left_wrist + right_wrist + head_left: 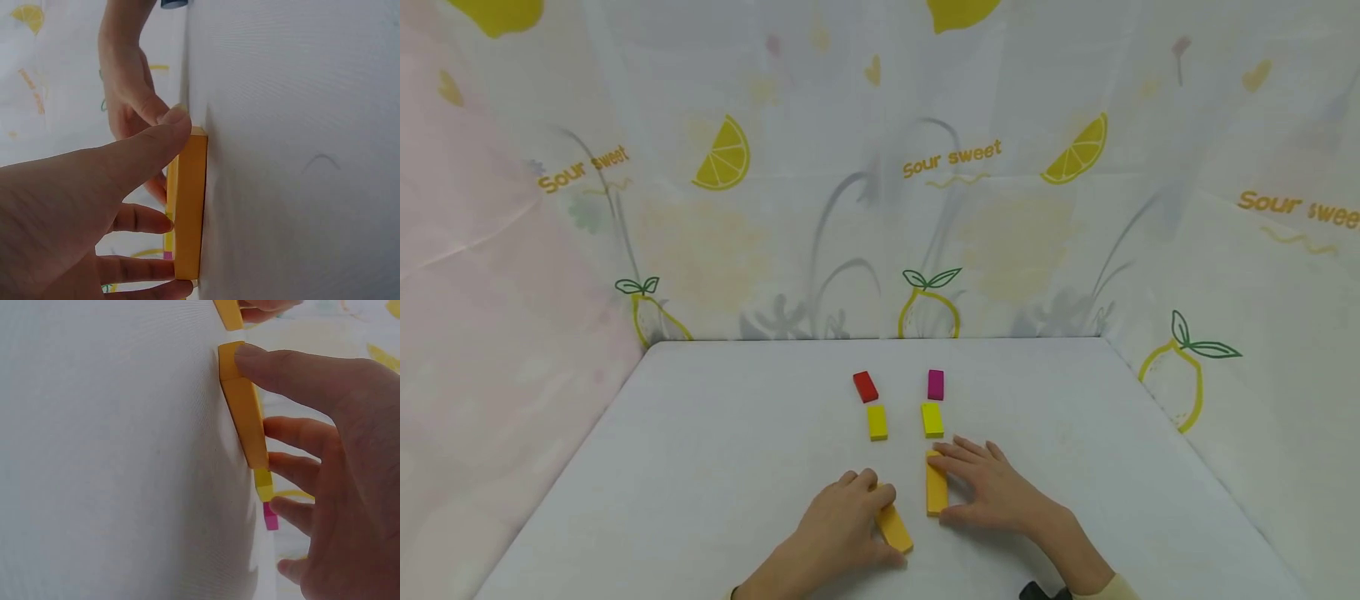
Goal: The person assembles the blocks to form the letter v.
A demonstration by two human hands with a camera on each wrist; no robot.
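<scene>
Flat on the white table lie two long orange blocks. The left orange block (894, 530) slants, its near end to the right. My left hand (842, 521) holds it lengthwise, thumb at the near end and fingers at the far end, as the left wrist view shows. The right orange block (936, 492) points almost straight away from me. On it my right hand (996, 492) has its thumb at the near end and fingertips by the far end; the right wrist view shows the thumb pressed on this block (245, 419). A narrow gap separates the blocks.
Beyond the hands, two short yellow blocks (877, 423) lie side by side, apart. Farther back are a tilted red block (866, 387) and a magenta block (936, 385). A lemon-print curtain (820, 250) borders the table's back and sides.
</scene>
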